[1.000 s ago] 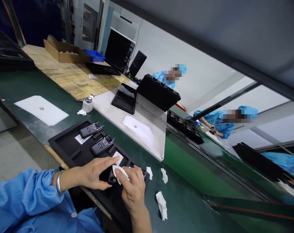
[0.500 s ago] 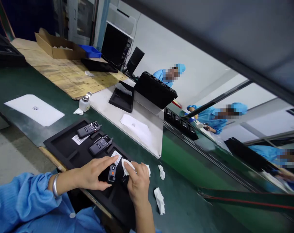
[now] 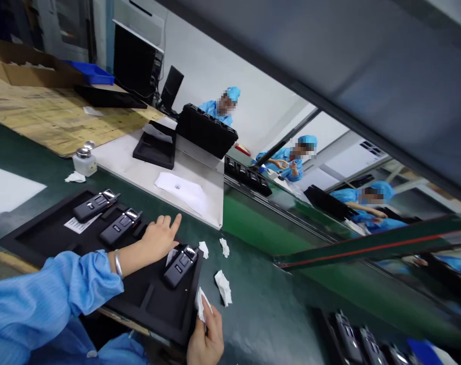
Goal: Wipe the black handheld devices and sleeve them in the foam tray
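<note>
I had the left hand (image 3: 158, 241) spread above the black tray (image 3: 165, 306), thumb and index finger apart; its palm was turned away from me, so whatever lay beneath was hidden. The right hand (image 3: 208, 337) was pinched on a crumpled, papery tissue (image 3: 200, 301) at the tray's right edge, though I couldn't tell whether they touched. Below the left hand, the nearest radio (image 3: 179, 269) lay in the tray: a slim dark block, smooth, round-cornered, with a stubby antenna and a glinting screen. A second radio (image 3: 119, 227) and a third radio (image 3: 94, 206) lay farther left, the latter overlapping a label (image 3: 78, 225) too fine for me to read. The tray looked matt, cut into straight-walled recesses, partly covered by a wrinkled blue sleeve (image 3: 89, 279). Beside it, torn wads (image 3: 223, 288) lay on the smooth green worktop (image 3: 260, 304), and a squat, pale bottle (image 3: 84, 165) carried a metal cap. A white sheet (image 3: 9, 190) ran out of view at left; the row of radios (image 3: 348, 334) at lower right was cut off too.
</note>
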A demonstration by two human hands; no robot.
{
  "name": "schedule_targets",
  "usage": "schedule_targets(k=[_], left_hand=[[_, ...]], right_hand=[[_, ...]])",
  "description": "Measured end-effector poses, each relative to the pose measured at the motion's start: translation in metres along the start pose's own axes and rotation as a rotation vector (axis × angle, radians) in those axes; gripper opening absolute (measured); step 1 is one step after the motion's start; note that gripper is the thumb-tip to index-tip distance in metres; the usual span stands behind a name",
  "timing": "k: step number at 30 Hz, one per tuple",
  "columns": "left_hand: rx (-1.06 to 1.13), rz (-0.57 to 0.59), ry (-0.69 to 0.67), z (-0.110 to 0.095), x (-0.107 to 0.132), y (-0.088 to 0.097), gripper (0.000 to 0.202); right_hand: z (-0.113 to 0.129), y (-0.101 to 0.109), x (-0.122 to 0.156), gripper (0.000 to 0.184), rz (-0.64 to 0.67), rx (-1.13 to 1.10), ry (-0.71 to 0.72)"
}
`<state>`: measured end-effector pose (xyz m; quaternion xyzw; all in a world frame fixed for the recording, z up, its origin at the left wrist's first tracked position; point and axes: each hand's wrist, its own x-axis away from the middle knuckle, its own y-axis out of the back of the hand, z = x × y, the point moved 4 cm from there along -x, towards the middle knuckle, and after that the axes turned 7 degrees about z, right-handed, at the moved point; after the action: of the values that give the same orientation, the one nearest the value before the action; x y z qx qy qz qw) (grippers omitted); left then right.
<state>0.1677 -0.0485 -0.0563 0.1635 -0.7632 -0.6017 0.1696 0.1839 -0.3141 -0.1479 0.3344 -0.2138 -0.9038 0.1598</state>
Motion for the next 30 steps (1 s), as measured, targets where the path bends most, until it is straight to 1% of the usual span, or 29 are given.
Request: schedule_targets(k=[2,5,7,9,11,13,14,15,17,19,20,23,25,26,28,30], left_hand=[[-0.016,-0.004,-0.074,-0.025,0.003,-0.006,0.083],[-0.02,0.063,-0.128,-0.06,0.002,-0.021,0.095],[-0.003,0.113,-0.123,-0.074,-0.003,-0.03,0.097],[0.031,0.131,-0.132,-0.078,-0.006,-0.033,0.096],[0.061,0.137,-0.155,-0.072,-0.003,-0.032,0.097],[0.112,0.127,-0.206,-0.06,0.009,-0.03,0.099],[0.168,0.109,-0.257,-0.053,0.017,-0.029,0.101],[0.247,0.079,-0.33,-0.046,0.027,-0.028,0.104],[0.45,-0.023,-0.528,-0.034,0.049,-0.025,0.107],[0.602,-0.141,-0.701,-0.022,0.07,-0.023,0.106],[0.64,-0.19,-0.752,-0.018,0.078,-0.023,0.104],[0.666,-0.287,-0.813,-0.01,0.092,-0.025,0.099],[0.659,-0.326,-0.822,-0.009,0.096,-0.026,0.098],[0.652,-0.341,-0.821,-0.008,0.097,-0.027,0.097],[0.646,-0.371,-0.807,-0.007,0.098,-0.028,0.097],[0.651,-0.395,-0.806,-0.006,0.099,-0.029,0.097]], right_hand=[[0.002,-0.001,0.003,0.028,-0.007,-0.017,-0.008],[0.008,-0.004,0.004,0.029,0.019,-0.028,-0.015],[0.01,-0.006,0.003,0.03,0.047,-0.027,-0.004],[0.009,-0.003,0.003,0.031,0.063,-0.033,0.005],[0.004,0.004,0.0,0.031,0.057,-0.05,0.007],[-0.001,0.014,-0.006,0.031,0.039,-0.062,0.012],[-0.001,0.019,-0.01,0.033,0.034,-0.067,0.021],[0.0,0.023,-0.016,0.034,0.034,-0.072,0.039],[0.01,0.028,-0.03,0.04,0.058,-0.074,0.096],[0.028,0.029,-0.046,0.047,0.095,-0.08,0.187],[0.04,0.027,-0.055,0.05,0.122,-0.084,0.243],[0.074,0.014,-0.077,0.053,0.281,-0.097,0.44],[0.088,0.004,-0.087,0.051,0.384,-0.072,0.559],[0.092,0.001,-0.091,0.049,0.409,-0.04,0.604],[0.091,-0.002,-0.098,0.045,0.402,0.061,0.653],[0.087,-0.002,-0.102,0.044,0.37,0.163,0.654]])
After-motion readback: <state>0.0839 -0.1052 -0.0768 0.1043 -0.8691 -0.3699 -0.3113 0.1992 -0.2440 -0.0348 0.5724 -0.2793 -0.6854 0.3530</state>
